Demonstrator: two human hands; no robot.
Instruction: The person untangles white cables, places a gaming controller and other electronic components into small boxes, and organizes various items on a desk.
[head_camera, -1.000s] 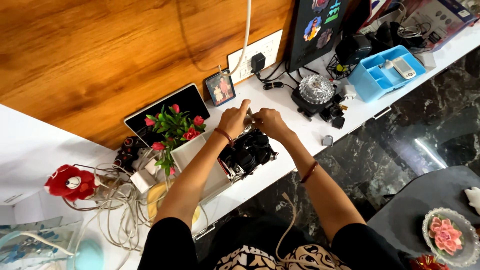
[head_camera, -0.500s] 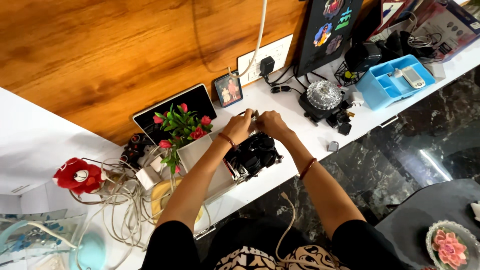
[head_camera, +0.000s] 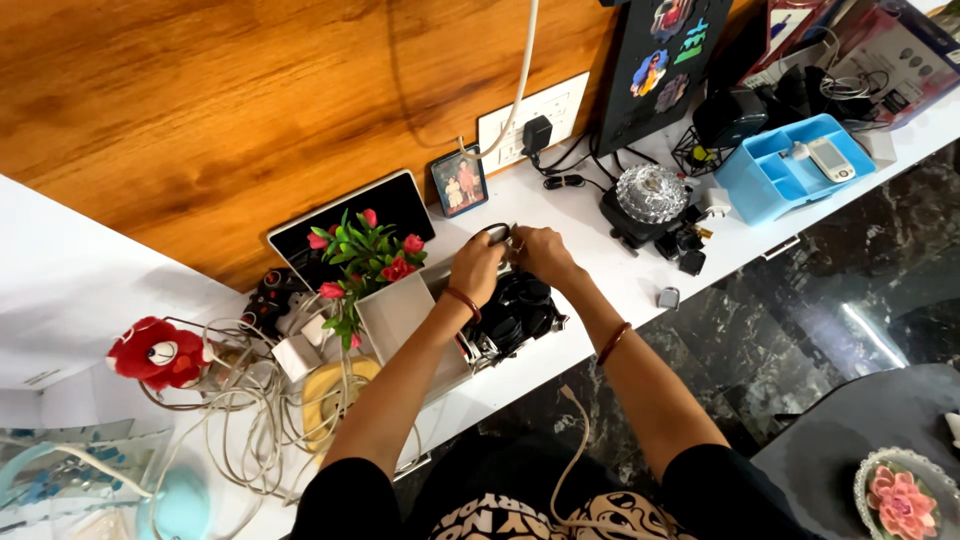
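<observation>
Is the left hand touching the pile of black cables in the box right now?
Touching. The head view shows the left hand resting directly on the black cables, with no gap between them; the right hand is beside it.

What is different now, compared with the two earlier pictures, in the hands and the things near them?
The left hand came down a little toward the open box of black cables. The right hand stayed beside it, and both still pinch a small dark looped piece, too small to identify. The pink artificial flowers and the white shelf are unchanged.
</observation>
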